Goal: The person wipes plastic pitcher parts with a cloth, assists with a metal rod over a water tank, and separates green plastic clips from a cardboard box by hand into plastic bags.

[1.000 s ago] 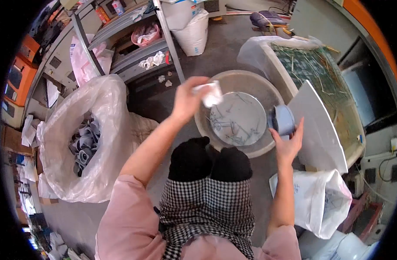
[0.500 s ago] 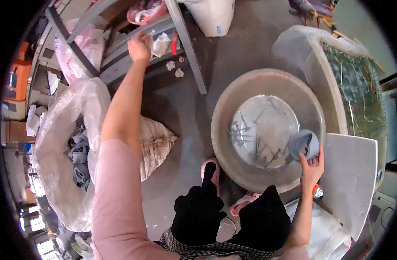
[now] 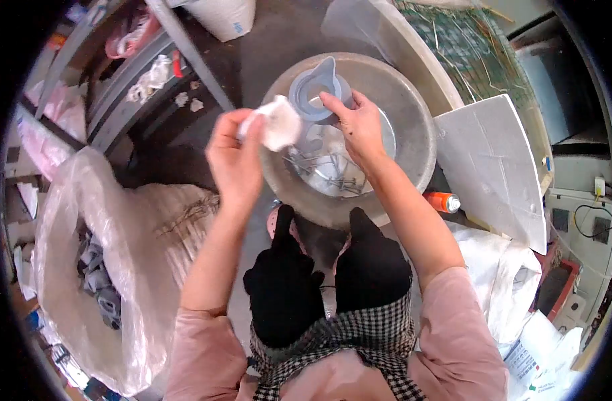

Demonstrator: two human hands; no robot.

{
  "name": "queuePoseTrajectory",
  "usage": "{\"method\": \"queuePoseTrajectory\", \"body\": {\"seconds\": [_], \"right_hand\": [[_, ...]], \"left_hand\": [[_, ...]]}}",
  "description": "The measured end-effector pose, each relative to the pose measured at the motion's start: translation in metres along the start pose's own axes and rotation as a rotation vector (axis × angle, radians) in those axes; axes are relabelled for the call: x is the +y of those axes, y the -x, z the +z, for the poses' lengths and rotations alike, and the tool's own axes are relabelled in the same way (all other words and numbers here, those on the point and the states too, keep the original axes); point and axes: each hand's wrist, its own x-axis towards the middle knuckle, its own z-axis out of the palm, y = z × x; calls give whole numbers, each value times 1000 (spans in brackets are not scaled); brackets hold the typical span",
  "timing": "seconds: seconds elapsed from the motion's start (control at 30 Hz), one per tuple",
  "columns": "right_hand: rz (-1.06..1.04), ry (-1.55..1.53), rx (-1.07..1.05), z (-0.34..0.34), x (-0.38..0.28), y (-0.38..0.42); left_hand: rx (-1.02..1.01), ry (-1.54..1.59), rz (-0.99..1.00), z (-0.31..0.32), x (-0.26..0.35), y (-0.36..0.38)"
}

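My left hand [image 3: 237, 157] pinches a crumpled white cloth [image 3: 282, 124] between thumb and fingers, just left of a grey-blue ring-shaped part [image 3: 310, 91]. That part, with a pointed tip at its top, is gripped in my right hand [image 3: 360, 125], the thumb over its rim. Both are above the large round basin [image 3: 413, 144]. Inside the basin lie several thin metal pieces [image 3: 332, 175] in its pale bottom, partly hidden by my right hand and the part.
At the left stands a clear plastic bag [image 3: 135, 281] with grey parts [image 3: 105, 294]. A metal rack [image 3: 192, 57] is at the upper left. Right of the basin are an orange spray can [image 3: 443, 202] and a white board [image 3: 493, 167].
My left hand has come from the rack to beside the ring-shaped part, now with the white cloth. My right hand has raised the part over the basin's far side. The view has shifted.
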Motion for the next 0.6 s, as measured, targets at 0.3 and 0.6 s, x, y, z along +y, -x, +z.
{"method": "queuePoseTrajectory", "body": {"seconds": [0.3, 0.6], "right_hand": [[-293, 92, 194, 49, -55, 61], [-312, 82, 229, 49, -65, 88]], "left_hand": [[15, 164, 8, 4, 58, 66], [-88, -67, 246, 6, 83, 94]]}}
